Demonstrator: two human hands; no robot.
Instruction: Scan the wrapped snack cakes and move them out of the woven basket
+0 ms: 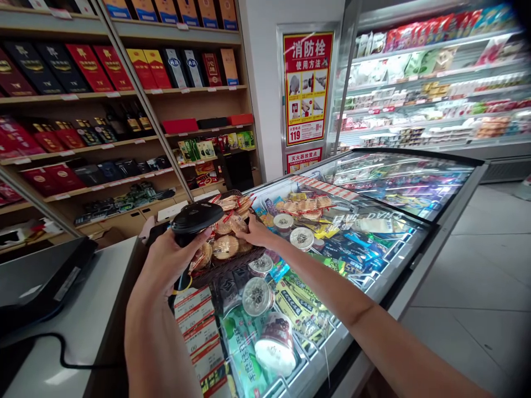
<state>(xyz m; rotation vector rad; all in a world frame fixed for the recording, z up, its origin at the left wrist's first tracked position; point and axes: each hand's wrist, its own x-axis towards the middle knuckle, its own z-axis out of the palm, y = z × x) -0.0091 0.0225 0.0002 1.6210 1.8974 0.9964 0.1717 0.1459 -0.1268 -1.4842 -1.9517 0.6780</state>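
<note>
My left hand (164, 255) is wrapped around the handle of a black handheld barcode scanner (197, 215). The scanner's head points right, over a dark woven basket (222, 272) full of round biscuits in clear wrappers (225, 247). At the basket's right side, my right hand (255, 231) has its fingers closed on a wrapped biscuit (238, 224); part of its grip is hidden. The basket rests on the glass-topped freezer (332, 326), at its left end. Through the glass show ice cream cups (257, 296) and bagged ice pops (296, 301).
To the left is a counter (99, 309) with a black device (45, 287) and a cable. Shelves of boxed goods (99, 66) line the back. A red notice (307, 88) hangs on the wall. Beyond the freezer stands a lit refrigerated display (431, 83), with tiled floor (468, 265) at right.
</note>
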